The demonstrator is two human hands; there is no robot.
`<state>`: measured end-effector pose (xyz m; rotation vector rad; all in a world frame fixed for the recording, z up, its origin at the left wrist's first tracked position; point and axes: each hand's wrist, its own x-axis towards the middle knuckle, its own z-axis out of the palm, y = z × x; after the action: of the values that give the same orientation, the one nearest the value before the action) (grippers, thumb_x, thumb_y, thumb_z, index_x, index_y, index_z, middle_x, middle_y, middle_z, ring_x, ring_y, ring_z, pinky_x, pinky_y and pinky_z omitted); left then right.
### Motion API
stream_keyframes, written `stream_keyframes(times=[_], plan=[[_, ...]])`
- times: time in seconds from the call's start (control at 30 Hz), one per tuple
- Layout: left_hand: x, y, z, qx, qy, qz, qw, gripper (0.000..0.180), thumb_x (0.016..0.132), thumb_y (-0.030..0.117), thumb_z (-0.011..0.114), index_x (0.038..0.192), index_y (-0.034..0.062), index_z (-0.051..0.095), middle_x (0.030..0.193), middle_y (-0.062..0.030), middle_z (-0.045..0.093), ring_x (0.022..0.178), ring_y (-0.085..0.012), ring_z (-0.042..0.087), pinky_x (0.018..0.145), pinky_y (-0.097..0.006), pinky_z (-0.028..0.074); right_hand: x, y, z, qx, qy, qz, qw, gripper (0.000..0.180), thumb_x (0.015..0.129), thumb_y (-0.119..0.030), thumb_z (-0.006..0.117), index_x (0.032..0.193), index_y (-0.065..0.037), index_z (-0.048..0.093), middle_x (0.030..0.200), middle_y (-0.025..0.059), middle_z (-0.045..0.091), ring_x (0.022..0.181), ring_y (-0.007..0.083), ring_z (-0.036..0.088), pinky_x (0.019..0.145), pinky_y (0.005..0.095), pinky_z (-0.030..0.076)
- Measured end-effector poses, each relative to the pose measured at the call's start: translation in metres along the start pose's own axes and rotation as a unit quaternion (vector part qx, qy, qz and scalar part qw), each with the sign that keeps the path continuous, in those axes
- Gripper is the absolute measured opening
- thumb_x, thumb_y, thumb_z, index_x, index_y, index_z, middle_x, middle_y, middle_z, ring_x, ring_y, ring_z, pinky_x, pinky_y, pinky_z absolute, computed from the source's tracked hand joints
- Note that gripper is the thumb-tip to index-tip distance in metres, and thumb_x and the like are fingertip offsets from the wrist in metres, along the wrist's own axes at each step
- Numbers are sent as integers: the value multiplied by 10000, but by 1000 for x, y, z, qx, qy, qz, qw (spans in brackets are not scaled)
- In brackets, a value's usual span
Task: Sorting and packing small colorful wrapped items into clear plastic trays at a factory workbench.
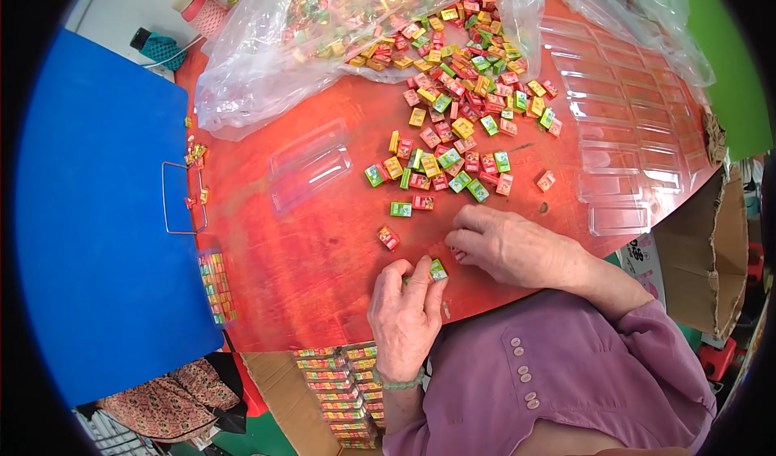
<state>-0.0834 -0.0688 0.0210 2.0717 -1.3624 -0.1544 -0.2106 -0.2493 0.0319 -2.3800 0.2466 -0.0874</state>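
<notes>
My left hand, with a beaded bracelet at the wrist, is closed at the near edge of the red table. A small green box-shaped packet shows at its fingertips; anything more in that grip is hidden by the fingers. Just to the right, my right hand has its fingers curled into a pinch, and what they hold, if anything, cannot be made out. A red packet lies alone beyond my left hand. Farther off spreads a loose pile of red, yellow, green and pink packets.
A clear plastic bag spills packets at the back. Empty clear trays are stacked at right, with another tray at left. A filled pack stands by the blue board. Below the table edge, a cardboard box holds filled packs.
</notes>
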Motion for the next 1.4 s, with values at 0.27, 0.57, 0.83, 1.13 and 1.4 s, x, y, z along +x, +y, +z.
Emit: stream_keyframes(times=[0.27,0.57,0.83,1.13,1.4], plan=[[-1,1,0,-13,-17,-3,1000,382,804,74,836,1169,48,726,1040,-114,597,799,-264,656,692,-404,543,6,-6,-10,33,-43,-58,997,234,849,-70,696,1055,3,613,1064,150,555,1031,343,623,827,449,545],[0,-5,3,-12,-9,29,999,431,798,185,860,1185,67,711,1052,-110,588,880,-296,633,731,-431,538,68,-10,10,-53,46,-177,982,309,772,-115,724,1048,-14,626,1014,123,593,955,326,631,820,425,542],[-4,-8,4,-5,-12,29,999,433,814,234,850,1198,81,720,1071,-134,579,905,-307,622,763,-438,539,65,-12,5,-57,13,-148,987,266,782,-123,733,989,-12,611,995,132,584,957,338,640,824,443,543],[8,8,-2,81,-80,8,993,475,854,302,814,1293,150,714,1034,-96,531,883,-286,601,766,-422,535,-8,3,-25,-7,32,-5,999,166,902,-66,663,1046,6,620,1042,167,588,978,359,650,802,450,552],[3,10,5,62,-42,17,997,402,820,206,827,1210,141,755,977,-99,519,887,-294,592,763,-430,520,-15,0,-12,16,12,-22,1000,172,865,-17,598,1034,14,599,1078,176,551,1055,368,613,881,457,541]])
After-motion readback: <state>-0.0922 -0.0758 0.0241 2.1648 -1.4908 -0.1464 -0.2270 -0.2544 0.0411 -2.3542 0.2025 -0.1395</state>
